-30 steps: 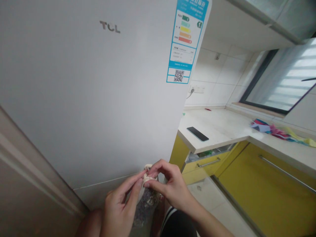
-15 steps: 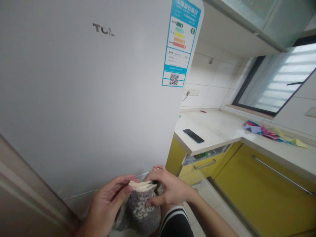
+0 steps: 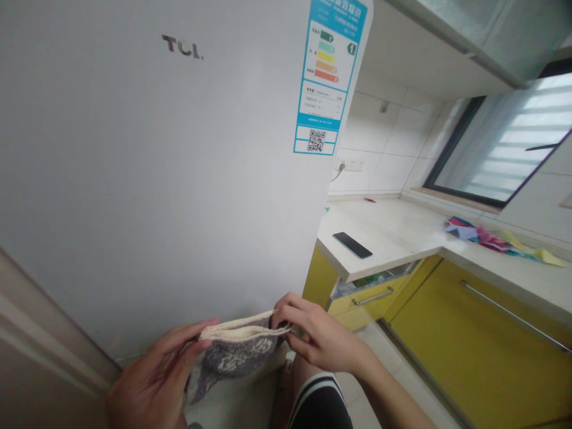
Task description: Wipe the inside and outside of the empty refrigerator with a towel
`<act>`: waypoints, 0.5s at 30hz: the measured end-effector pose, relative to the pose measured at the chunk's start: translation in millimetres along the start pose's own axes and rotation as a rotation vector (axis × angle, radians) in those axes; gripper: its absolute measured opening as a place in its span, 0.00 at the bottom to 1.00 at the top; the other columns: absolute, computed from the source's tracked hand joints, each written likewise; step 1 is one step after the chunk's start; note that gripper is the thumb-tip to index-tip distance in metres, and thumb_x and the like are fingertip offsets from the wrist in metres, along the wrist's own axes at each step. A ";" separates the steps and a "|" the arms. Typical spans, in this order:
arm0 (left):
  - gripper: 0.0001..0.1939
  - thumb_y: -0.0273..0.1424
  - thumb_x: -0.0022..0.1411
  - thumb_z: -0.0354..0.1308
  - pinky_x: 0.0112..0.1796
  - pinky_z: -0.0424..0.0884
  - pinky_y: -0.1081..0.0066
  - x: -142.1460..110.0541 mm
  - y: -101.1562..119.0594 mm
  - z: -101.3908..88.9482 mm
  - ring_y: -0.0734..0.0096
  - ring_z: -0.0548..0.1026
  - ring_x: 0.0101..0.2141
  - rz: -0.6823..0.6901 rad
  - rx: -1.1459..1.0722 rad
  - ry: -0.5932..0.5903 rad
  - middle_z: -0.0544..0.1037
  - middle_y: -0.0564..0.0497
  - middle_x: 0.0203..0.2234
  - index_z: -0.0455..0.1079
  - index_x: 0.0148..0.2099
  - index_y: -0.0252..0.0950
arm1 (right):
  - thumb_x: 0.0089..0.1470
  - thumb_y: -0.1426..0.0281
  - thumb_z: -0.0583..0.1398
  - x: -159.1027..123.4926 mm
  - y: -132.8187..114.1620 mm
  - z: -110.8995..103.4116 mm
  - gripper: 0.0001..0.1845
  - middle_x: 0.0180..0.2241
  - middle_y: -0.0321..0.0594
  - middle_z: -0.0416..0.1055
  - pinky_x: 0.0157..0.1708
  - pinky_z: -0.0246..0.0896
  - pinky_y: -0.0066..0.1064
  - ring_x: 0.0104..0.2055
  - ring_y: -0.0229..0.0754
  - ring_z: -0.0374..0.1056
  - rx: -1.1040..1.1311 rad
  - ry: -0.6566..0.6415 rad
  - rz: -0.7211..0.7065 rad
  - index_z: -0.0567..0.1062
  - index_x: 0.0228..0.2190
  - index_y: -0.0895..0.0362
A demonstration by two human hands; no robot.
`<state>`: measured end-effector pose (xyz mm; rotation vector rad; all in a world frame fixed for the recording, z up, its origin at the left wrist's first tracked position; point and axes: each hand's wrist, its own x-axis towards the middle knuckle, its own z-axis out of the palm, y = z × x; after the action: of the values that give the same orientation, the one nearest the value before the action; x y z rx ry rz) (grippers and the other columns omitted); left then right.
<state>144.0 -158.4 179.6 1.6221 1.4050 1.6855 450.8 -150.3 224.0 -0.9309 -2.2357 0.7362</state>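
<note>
Gray knit with pale patterning makes up the sock-like piece (image 3: 236,360), which hangs low in front of the white TCL appliance (image 3: 214,179), its cream rim (image 3: 235,338) drawn out sideways so that the opening forms a long, narrow slit before the appliance's lower face. At the slit's left end, in front of the lower left part of the appliance, the left hand (image 3: 149,378) pinches the rim: fingers stretched out nearly straight toward the right along the far side, thumb extended along the near side, the tips close together with only the fabric between them. The right hand (image 3: 319,333) grips the other end, just in front of the appliance's lower right edge, its back turned upward, knuckles bent and fingers curling down over the rim, thumb folded beneath them. Whether those curled fingertips sit inside or outside the opening cannot be made out. From that wrist the bare right forearm (image 3: 388,387) slants down and away to the right of the appliance. Beneath it, before the appliance's foot, shows a knee under dark striped shorts (image 3: 324,405). Right of the appliance, a phone (image 3: 352,244) lies on the pale counter (image 3: 384,217).
</note>
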 end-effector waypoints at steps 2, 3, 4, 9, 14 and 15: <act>0.15 0.51 0.67 0.71 0.50 0.85 0.73 -1.1 3.0 -0.1 0.62 0.90 0.40 0.038 0.007 -0.039 0.91 0.53 0.42 0.88 0.46 0.49 | 0.58 0.80 0.65 2.3 -0.9 2.0 0.22 0.50 0.40 0.74 0.50 0.68 0.32 0.49 0.43 0.73 -0.054 -0.041 0.046 0.79 0.52 0.51; 0.15 0.52 0.68 0.71 0.50 0.86 0.71 -1.6 4.7 0.0 0.61 0.90 0.40 0.046 0.016 -0.058 0.91 0.53 0.42 0.88 0.46 0.49 | 0.58 0.78 0.67 3.0 0.0 2.7 0.19 0.49 0.39 0.75 0.48 0.68 0.31 0.47 0.42 0.74 -0.071 -0.053 0.060 0.80 0.50 0.52; 0.15 0.52 0.68 0.71 0.51 0.85 0.70 -2.0 6.0 0.1 0.61 0.90 0.40 0.038 0.025 -0.066 0.91 0.53 0.43 0.88 0.46 0.49 | 0.59 0.76 0.70 3.4 1.4 2.9 0.14 0.48 0.39 0.75 0.47 0.67 0.30 0.45 0.41 0.74 -0.077 -0.067 0.064 0.81 0.46 0.52; 0.17 0.52 0.67 0.72 0.54 0.82 0.73 -2.9 -0.7 -2.0 0.64 0.90 0.43 -0.126 -0.017 0.039 0.91 0.53 0.43 0.87 0.48 0.47 | 0.63 0.57 0.75 -0.3 2.5 -6.2 0.14 0.47 0.41 0.77 0.45 0.69 0.30 0.45 0.40 0.76 0.070 -0.048 -0.046 0.84 0.35 0.55; 0.20 0.52 0.64 0.74 0.43 0.84 0.78 7.6 -20.5 -8.9 0.64 0.90 0.38 -0.009 -0.015 -0.208 0.91 0.52 0.40 0.88 0.51 0.48 | 0.63 0.54 0.74 -5.1 -11.8 -20.9 0.21 0.40 0.41 0.80 0.44 0.69 0.32 0.42 0.41 0.78 0.180 0.177 -0.016 0.80 0.28 0.56; 0.18 0.51 0.65 0.73 0.40 0.84 0.78 9.9 -21.9 -9.8 0.64 0.90 0.37 0.037 0.004 -0.268 0.91 0.52 0.40 0.88 0.51 0.48 | 0.64 0.54 0.74 -6.1 -14.0 -23.9 0.21 0.38 0.40 0.81 0.42 0.69 0.32 0.40 0.41 0.77 0.165 0.191 0.004 0.80 0.28 0.56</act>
<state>125.4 -144.9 167.8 1.8082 1.2537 1.4214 465.1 -157.2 247.5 -0.8860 -1.9762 0.7855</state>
